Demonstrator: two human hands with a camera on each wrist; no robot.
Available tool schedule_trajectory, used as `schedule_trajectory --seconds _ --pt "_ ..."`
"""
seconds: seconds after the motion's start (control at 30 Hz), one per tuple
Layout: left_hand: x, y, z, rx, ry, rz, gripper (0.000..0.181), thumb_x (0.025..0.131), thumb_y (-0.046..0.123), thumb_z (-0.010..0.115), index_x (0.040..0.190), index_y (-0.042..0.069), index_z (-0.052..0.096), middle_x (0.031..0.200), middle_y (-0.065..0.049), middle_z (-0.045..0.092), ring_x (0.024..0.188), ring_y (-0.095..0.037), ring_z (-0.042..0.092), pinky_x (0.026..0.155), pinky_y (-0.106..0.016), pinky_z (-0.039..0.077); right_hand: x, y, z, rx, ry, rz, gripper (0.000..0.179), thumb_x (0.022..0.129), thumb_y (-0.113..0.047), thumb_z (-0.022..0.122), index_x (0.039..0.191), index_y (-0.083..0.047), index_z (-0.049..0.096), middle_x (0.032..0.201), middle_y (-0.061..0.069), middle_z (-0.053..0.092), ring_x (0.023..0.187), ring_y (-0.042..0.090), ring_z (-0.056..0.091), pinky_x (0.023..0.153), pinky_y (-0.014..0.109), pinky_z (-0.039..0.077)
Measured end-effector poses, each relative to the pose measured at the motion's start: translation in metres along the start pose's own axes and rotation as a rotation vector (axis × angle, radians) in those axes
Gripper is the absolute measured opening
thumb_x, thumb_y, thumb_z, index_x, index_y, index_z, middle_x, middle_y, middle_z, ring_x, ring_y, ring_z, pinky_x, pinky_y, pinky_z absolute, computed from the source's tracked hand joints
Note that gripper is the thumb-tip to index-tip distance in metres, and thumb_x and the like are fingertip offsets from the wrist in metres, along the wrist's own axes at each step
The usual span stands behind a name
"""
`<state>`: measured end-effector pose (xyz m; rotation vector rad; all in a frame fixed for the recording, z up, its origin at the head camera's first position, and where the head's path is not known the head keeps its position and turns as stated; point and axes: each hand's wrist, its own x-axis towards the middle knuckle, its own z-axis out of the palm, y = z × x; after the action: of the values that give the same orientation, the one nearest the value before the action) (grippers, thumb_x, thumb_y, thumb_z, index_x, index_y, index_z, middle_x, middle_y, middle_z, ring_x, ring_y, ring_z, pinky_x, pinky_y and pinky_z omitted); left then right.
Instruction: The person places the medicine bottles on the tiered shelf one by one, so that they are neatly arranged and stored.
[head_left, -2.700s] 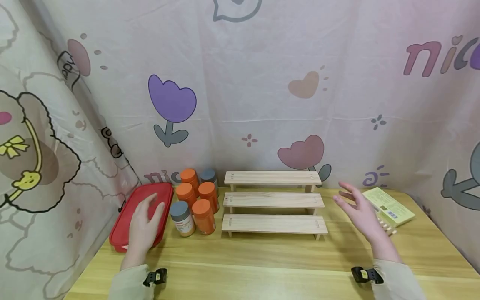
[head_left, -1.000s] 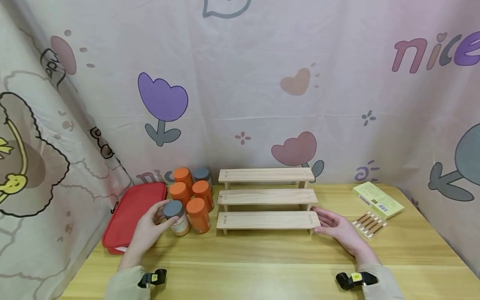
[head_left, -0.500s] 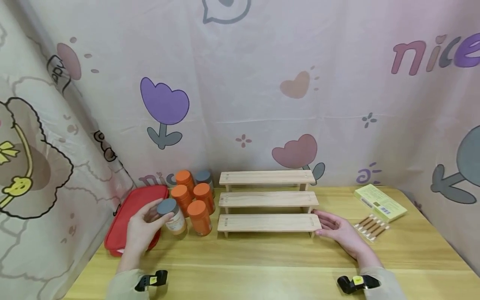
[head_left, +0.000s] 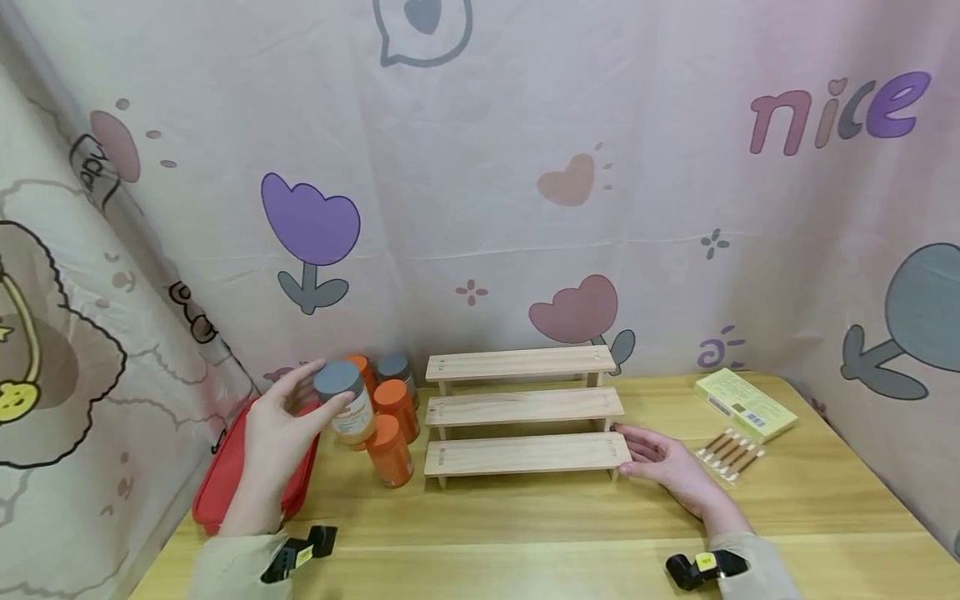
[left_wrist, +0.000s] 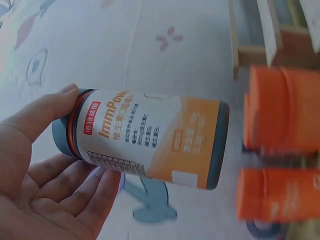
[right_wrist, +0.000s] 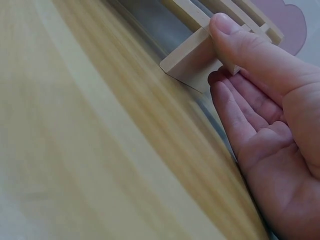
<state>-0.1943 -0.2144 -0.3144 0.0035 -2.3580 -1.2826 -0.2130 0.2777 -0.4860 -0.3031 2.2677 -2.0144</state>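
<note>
My left hand [head_left: 272,437] grips a vitamin bottle [head_left: 354,417] by its grey-blue lid, thumb on one side and fingers on the other. In the left wrist view, the bottle [left_wrist: 155,137] shows a white and orange label with "ImmPower" on it and hangs clear of the table. At the other side, my right hand [head_left: 671,467] holds the right end of the lowest step of a three-tier wooden rack [head_left: 525,454]. The right wrist view has the thumb against the rack's end [right_wrist: 192,55] and the fingers curled below it.
Several orange bottles [head_left: 390,454] and another grey-lidded bottle [head_left: 397,371] stand left of the rack. A red zip case [head_left: 225,475] lies beyond the left forearm. To the right are a pale green box [head_left: 746,404] and a pack of cotton swabs [head_left: 731,454].
Both hands started apart from things. The right came to the rack's end and stays there; the left took the grey-lidded bottle by its lid and raised it off the table. The head view shifted slightly.
</note>
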Motion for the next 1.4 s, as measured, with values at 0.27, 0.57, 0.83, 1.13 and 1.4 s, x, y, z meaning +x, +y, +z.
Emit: schedule_trajectory --seconds 0.27,0.57,0.83,1.13,1.4 --pt "0.024 0.024 0.034 -0.121 -0.123 0.022 0.064 0.079 0.034 0.079 0.135 0.014 0.055 0.125 -0.013 0.061 0.107 -0.026 0.061 0.081 -0.014 0.047 0.001 0.000 0.000 0.001 0.006 -0.003 0.071 0.079 -0.007 0.076 0.141 0.004 0.041 0.142 0.026 0.040 0.125 0.038 0.045 0.092 0.022 0.045" --pt "0.044 0.054 0.100 -0.340 -0.231 0.099 0.062 0.076 0.022 0.083 0.130 0.006 0.058 0.119 -0.014 0.063 0.103 -0.024 0.063 0.086 -0.029 0.051 0.001 0.001 -0.002 -0.008 0.018 -0.010 0.072 0.079 -0.007 0.076 0.140 0.005 0.041 0.142 0.026 0.041 0.119 0.021 0.052 0.092 0.022 0.045" --pt "0.050 0.081 0.159 -0.400 -0.324 0.079 0.059 0.075 0.027 0.084 0.128 0.016 0.060 0.120 -0.003 0.063 0.105 -0.018 0.062 0.091 -0.033 0.049 0.001 0.002 -0.001 0.013 -0.005 -0.011 0.072 0.079 -0.006 0.075 0.141 0.006 0.040 0.142 0.027 0.039 0.124 0.036 0.046 0.093 0.023 0.045" --pt "0.051 0.102 0.209 -0.466 -0.344 0.126 0.062 0.077 0.026 0.082 0.130 0.007 0.058 0.116 -0.004 0.065 0.102 -0.019 0.063 0.088 -0.034 0.051 0.001 0.002 0.001 0.025 -0.003 -0.007 0.073 0.079 -0.007 0.076 0.140 0.006 0.040 0.142 0.026 0.040 0.123 0.031 0.049 0.092 0.023 0.045" --pt "0.048 0.118 0.246 -0.498 -0.337 0.157 0.060 0.079 0.024 0.081 0.131 0.006 0.057 0.114 -0.005 0.065 0.101 -0.019 0.063 0.085 -0.030 0.051 0.000 0.002 0.001 0.044 -0.017 -0.007 0.073 0.080 -0.009 0.076 0.141 0.005 0.039 0.143 0.026 0.039 0.127 0.039 0.042 0.094 0.023 0.045"
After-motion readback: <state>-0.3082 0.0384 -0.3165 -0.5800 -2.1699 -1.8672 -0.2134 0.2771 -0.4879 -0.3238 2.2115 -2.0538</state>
